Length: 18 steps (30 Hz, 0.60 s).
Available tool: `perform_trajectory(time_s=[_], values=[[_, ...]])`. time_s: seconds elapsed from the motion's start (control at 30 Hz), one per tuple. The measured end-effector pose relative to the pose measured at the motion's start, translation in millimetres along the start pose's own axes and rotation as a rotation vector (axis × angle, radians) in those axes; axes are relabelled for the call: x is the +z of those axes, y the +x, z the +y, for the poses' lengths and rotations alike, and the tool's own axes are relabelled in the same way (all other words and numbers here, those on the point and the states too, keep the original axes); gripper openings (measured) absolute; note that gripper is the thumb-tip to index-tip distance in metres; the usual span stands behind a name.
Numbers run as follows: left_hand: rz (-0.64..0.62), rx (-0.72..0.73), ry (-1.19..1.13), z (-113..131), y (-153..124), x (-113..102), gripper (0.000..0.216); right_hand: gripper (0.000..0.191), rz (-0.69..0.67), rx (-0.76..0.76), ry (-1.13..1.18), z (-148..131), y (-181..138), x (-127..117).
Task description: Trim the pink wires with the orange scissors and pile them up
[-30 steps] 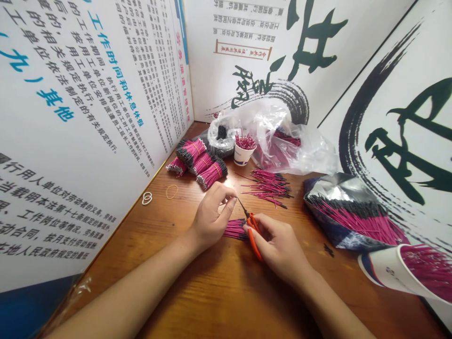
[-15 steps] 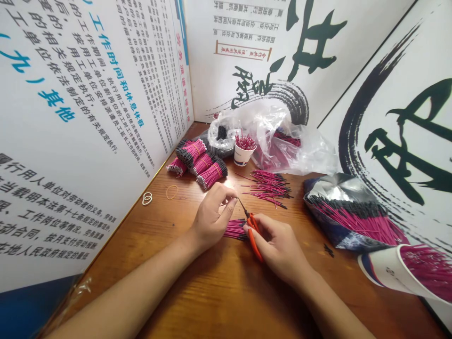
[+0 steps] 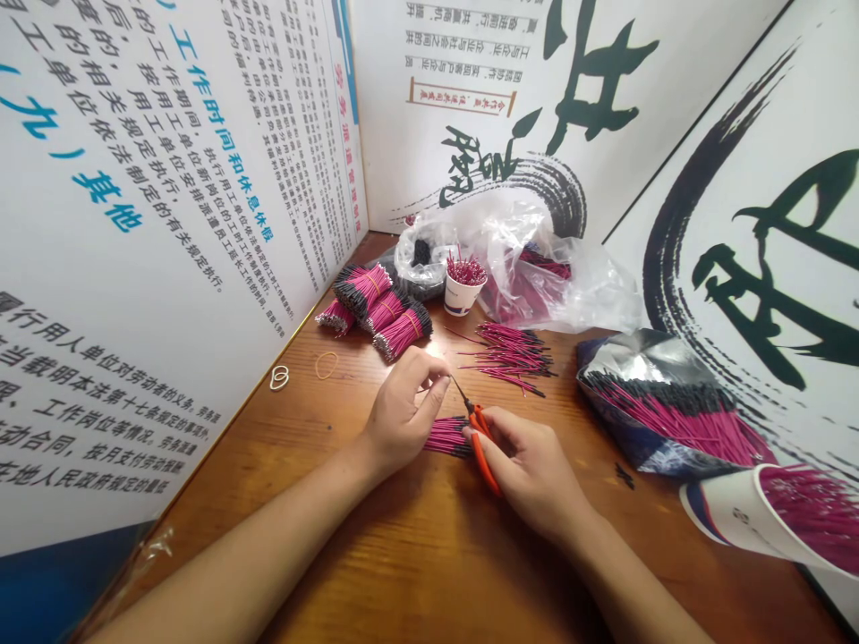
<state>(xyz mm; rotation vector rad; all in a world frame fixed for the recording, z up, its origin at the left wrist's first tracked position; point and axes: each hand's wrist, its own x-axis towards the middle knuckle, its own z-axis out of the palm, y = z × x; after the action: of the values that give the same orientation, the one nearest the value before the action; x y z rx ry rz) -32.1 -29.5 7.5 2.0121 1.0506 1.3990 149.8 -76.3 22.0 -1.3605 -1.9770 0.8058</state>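
Well, left hand [image 3: 411,402]: finger and thumb pinched together; what sits between them is too small to tell.
Right hand [image 3: 530,461]: fingers curled around orange tool [image 3: 479,424], its tip by the left fingertips.
Pink wires [image 3: 446,436]: just below the left fingers, partly hidden.

Bright, fairly even light fills the scene, its source outside the view. A pale glare whitens the wooden table [image 3: 288,465] just beyond the left hand [image 3: 411,398], and highlights streak the clear plastic bag [image 3: 597,291] and foil-lined pouch [image 3: 648,349]. Soft shadow darkens the wood below the right hand [image 3: 527,465]. Wide-angle distortion stretches the paper cup [image 3: 728,505] near the right edge; the smallest print on the left panel [image 3: 167,304] blurs.
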Motion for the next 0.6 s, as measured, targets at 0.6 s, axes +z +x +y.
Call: perform_trajectory(time_s=[0.6], values=[[-0.004,-0.013,-0.018,1.3,1.0,-0.2,0.011,0.026,0.014,0.041,-0.047,-1.1,-0.5,-1.7]])
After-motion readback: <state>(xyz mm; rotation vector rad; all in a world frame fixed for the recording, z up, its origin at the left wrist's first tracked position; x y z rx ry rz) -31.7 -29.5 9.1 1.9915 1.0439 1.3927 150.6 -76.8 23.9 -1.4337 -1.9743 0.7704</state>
